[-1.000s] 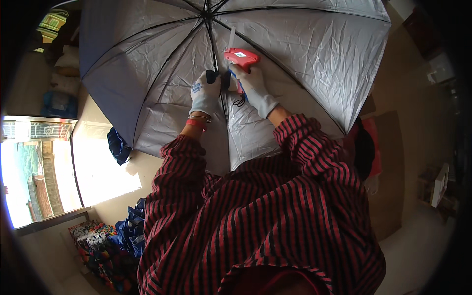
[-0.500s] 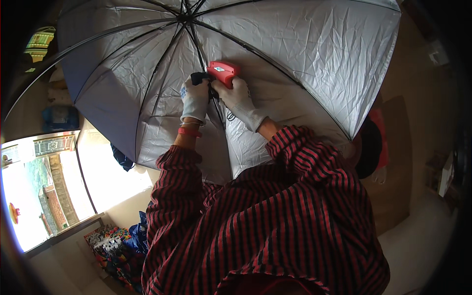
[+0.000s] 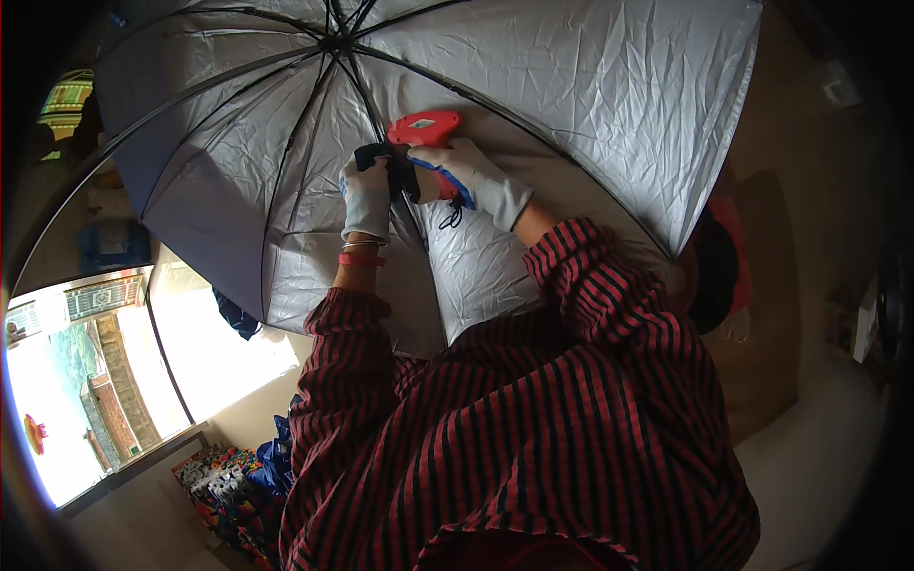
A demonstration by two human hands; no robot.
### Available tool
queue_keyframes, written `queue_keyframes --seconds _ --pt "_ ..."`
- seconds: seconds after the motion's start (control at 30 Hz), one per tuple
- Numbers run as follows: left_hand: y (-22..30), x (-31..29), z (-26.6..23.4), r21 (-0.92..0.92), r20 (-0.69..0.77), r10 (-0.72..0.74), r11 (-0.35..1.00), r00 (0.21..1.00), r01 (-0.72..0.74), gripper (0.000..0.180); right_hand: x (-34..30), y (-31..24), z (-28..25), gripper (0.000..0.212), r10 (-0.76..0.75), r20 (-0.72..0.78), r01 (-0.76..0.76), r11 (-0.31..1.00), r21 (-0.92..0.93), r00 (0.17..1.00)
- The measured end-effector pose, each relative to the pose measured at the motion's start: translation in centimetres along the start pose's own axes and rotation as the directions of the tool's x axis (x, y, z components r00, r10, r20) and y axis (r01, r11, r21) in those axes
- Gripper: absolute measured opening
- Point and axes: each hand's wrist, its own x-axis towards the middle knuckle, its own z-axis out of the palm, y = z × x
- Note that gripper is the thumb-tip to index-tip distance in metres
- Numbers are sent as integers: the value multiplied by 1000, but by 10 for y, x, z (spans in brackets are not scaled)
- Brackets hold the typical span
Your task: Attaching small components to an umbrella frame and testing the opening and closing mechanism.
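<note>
**Silver-lined umbrella (image 3: 581,105) is spreading behind the left hand (image 3: 366,200) and the right hand (image 3: 479,183)**

The umbrella is showing its creased inside and reaching well past both hands on either side. Its black ribs (image 3: 471,93) are meeting at a dark hub (image 3: 335,45) ahead of the left hand. A red-and-black striped garment (image 3: 514,428) is covering the person, nearer the body than the hands. Both hands are wearing pale gloves (image 3: 501,197). The right hand is gripping a red gun-shaped tool (image 3: 427,126), its fingers wrapping the handle and the tool's upper body lying just ahead of the knuckles. The left hand is pinching a dark bunched piece (image 3: 371,154), just left of the tool; whether the two are touching, one cannot tell. A red band (image 3: 362,259) is sitting at the wrist behind the left hand. A thin black cord (image 3: 451,215) is hanging just left of the right hand, toward the body.
</note>
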Motion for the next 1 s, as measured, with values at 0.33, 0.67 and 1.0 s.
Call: queue_keyframes --seconds 0.33,0.67,1.0 --pt "8 1 -2 -107 35 -128 986 991 131 15 4 -10 4 27 33 59 -39 993 107 998" --pt "14 3 1 145 -6 -160 977 987 159 23 7 -28 17 23 266 -93 -237 940 246 959" --pt "31 -34 -23 12 199 -408 910 891 414 26 -87 7 34 30 409 -238 -370 909 190 881"
